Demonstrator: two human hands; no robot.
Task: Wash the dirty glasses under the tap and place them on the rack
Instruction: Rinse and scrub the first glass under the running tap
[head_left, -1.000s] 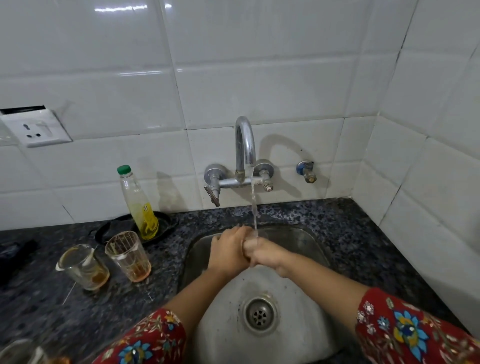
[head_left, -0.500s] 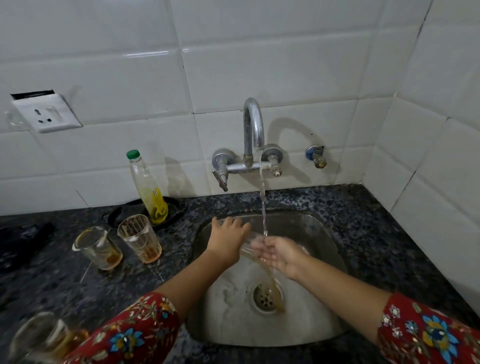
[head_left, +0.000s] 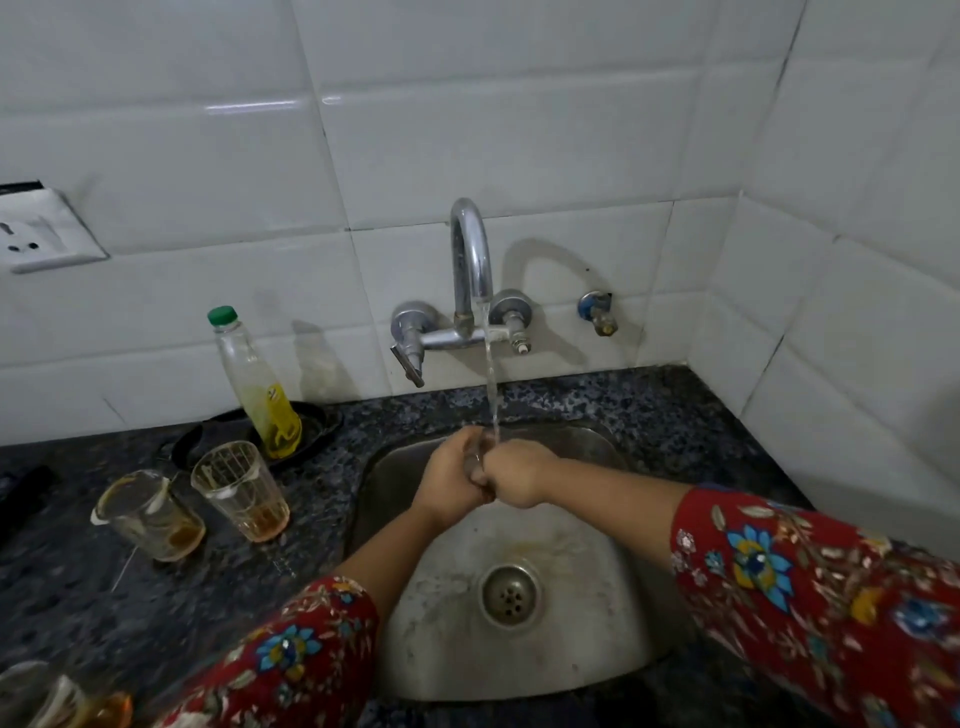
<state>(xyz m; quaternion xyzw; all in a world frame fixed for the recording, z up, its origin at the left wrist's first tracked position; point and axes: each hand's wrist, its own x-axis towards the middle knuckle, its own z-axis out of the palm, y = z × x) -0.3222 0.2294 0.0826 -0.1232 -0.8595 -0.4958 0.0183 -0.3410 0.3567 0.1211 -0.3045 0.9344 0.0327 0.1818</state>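
Note:
Over the steel sink (head_left: 582, 649), my left hand (head_left: 448, 480) and my right hand (head_left: 517, 478) are pressed together round a clear glass (head_left: 476, 460). Only a sliver of that glass shows between them. Water from the tap (head_left: 470, 270) falls right where the hands meet. My left hand grips the glass from the left, while the curled fingers of my right hand close on it from the right. Two dirty glasses (head_left: 150, 514) (head_left: 241, 491) with brown dregs stand on the dark counter to the left. A third dirty glass (head_left: 57, 696) is at the bottom left corner.
A green-capped bottle of yellow liquid (head_left: 257, 384) stands in a black dish (head_left: 306, 431) behind the glasses. The drain (head_left: 509, 595) lies below my hands. A wall socket (head_left: 41, 234) is at far left, a small valve (head_left: 597, 312) right of the tap. Tiled walls close the back and right.
Half a second ago the glass was tipped, pouring brownish water toward the drain, with my right hand open beneath it. Now both hands have closed round it under the stream.

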